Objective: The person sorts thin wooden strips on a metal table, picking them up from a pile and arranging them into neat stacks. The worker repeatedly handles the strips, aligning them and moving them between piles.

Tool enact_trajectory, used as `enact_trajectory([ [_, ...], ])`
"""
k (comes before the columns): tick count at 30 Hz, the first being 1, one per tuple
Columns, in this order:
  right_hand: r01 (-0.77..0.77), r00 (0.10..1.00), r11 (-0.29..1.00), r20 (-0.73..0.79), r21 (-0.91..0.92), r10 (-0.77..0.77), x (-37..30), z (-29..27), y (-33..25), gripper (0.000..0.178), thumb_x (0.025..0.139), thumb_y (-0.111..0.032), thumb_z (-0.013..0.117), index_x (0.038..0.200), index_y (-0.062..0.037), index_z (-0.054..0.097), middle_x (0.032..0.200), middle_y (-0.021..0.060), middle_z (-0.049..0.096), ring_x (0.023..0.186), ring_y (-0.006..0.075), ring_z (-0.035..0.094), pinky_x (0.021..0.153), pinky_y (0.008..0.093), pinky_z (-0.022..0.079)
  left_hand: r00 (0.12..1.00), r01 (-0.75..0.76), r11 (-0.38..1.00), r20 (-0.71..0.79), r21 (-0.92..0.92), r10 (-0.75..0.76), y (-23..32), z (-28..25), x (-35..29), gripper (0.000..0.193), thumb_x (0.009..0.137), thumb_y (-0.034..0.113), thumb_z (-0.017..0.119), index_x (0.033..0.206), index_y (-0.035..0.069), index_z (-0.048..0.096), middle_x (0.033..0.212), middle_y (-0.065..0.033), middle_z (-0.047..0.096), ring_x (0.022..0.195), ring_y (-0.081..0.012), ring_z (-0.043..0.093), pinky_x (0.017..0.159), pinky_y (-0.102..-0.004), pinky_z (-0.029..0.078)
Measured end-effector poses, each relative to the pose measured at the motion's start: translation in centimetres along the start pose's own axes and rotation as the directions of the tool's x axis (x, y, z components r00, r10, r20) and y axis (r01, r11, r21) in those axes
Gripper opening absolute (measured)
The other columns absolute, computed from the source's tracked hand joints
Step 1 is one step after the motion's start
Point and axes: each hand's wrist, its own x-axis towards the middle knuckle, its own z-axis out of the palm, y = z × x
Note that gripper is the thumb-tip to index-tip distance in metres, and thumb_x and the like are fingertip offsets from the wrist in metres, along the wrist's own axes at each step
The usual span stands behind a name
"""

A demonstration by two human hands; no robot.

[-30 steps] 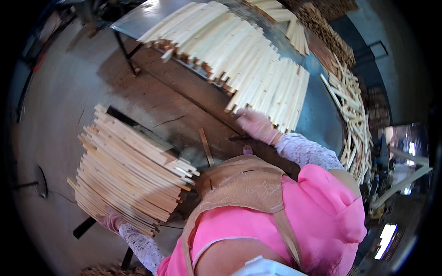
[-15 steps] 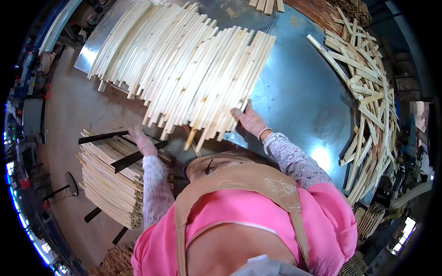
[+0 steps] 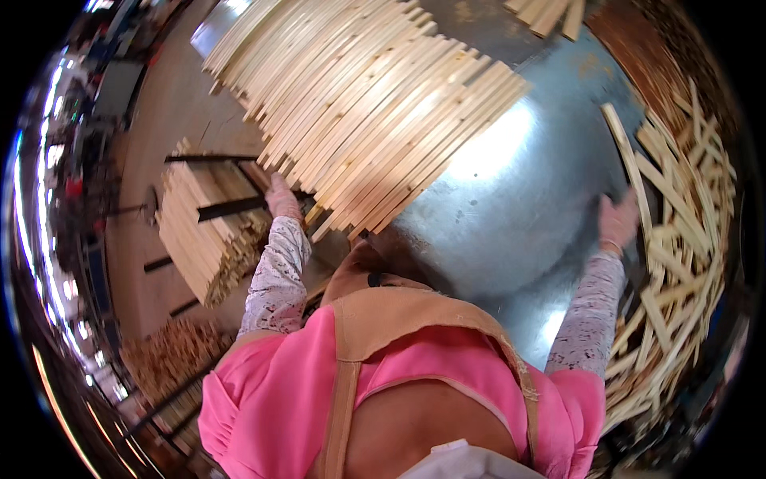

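A broad row of pale wooden strips (image 3: 359,96) lies side by side on the metal-topped table (image 3: 495,231). My gloved left hand (image 3: 283,199) is at the near-left ends of these strips, beside a dark metal bar (image 3: 231,209). Its fingers look stretched out, and no strip shows in them. Over on the right, my gloved right hand (image 3: 619,222) is beside a heap of loose strips (image 3: 678,263). Motion blurs it a little, but its thumb and fingers appear apart. Just beyond its fingertips lies a single strip (image 3: 626,156); whether they touch cannot be made out.
Left of the table, a stack of strips (image 3: 203,227) rests between dark bars. Below it is a pile of brown wood pieces (image 3: 171,359). A few short boards (image 3: 546,14) lie at the table's far side, near a reddish-brown board (image 3: 626,52).
My right hand has left the near-right edge of the strip row and moved right to the loose heap. My left hand stays near the dark bars, now closer to the strip ends. The view has turned.
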Motion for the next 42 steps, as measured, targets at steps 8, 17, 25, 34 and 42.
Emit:
enact_trajectory([
  [8, -0.118, 0.975, 0.973, 0.161, -0.198, 0.151, 4.1, 11.3, 12.8, 0.069, 0.106, -0.051, 0.053, 0.160, -0.0085, 0.050, 0.149, 0.0278, 0.061, 0.139, 0.0500, 0.055, 0.114, 0.0555, 0.047, 0.749, 0.481, 0.862, 0.588, -0.163, -0.306, 0.9, -2.0, -3.8, 0.042, 0.105, 0.034, 0.073, 0.132, 0.002, 0.071, 0.121, -0.0074, 0.076, 0.105, -0.0193, 0.069, 0.095, -0.0332, 0.055],
  [17, 0.110, 0.994, 0.994, 0.028, 0.006, -0.110, 1.5, 12.2, 4.3, 0.039, 0.104, -0.036, 0.051, 0.119, -0.0023, 0.064, 0.121, 0.0296, 0.067, 0.117, 0.0500, 0.062, 0.101, 0.0581, 0.050, 0.691, 0.335, 0.942, 0.689, -0.037, -0.219, 2.4, -5.0, -3.6, 0.038, 0.105, 0.042, 0.074, 0.120, 0.008, 0.072, 0.103, -0.0018, 0.074, 0.085, -0.0142, 0.066, 0.077, -0.0293, 0.056],
  [25, 0.308, 0.947, 0.888, -0.026, 0.342, -0.319, -10.3, 1.7, -19.3, 0.030, 0.094, -0.031, 0.068, 0.105, -0.0040, 0.062, 0.106, 0.0247, 0.065, 0.097, 0.0458, 0.064, 0.087, 0.0562, 0.052, 0.611, 0.122, 0.990, 0.792, -0.075, -0.015, 8.4, -5.8, 0.1, 0.071, 0.103, 0.072, 0.059, 0.112, 0.003, 0.068, 0.083, -0.0083, 0.070, 0.070, -0.0201, 0.063, 0.069, -0.0341, 0.051],
  [34, -0.391, 0.753, 0.685, 0.642, 0.614, -0.146, -18.5, 0.1, -36.0, 0.094, 0.096, -0.064, 0.065, 0.154, 0.0059, 0.043, 0.128, 0.0392, 0.068, 0.125, 0.0538, 0.064, 0.106, 0.0517, 0.051, 0.229, -0.750, 0.570, 0.940, 0.335, -0.251, 20.2, 2.2, -4.8, 0.048, 0.097, 0.042, 0.070, 0.120, 0.000, 0.071, 0.098, -0.0157, 0.076, 0.086, -0.0246, 0.073, 0.075, -0.0380, 0.058],
  [42, -0.453, 0.865, 0.401, 0.502, 0.796, -0.020, -20.8, -2.8, -32.3, 0.051, 0.102, -0.037, 0.059, 0.128, 0.0060, 0.066, 0.101, 0.0233, 0.075, 0.093, 0.0323, 0.071, 0.088, 0.0420, 0.055, 0.310, -0.932, 0.239, 0.940, 0.271, 0.144, 18.6, -5.2, -0.5, 0.062, 0.108, 0.049, 0.052, 0.146, 0.002, 0.061, 0.129, -0.0280, 0.072, 0.125, -0.0430, 0.066, 0.107, -0.0506, 0.051],
])
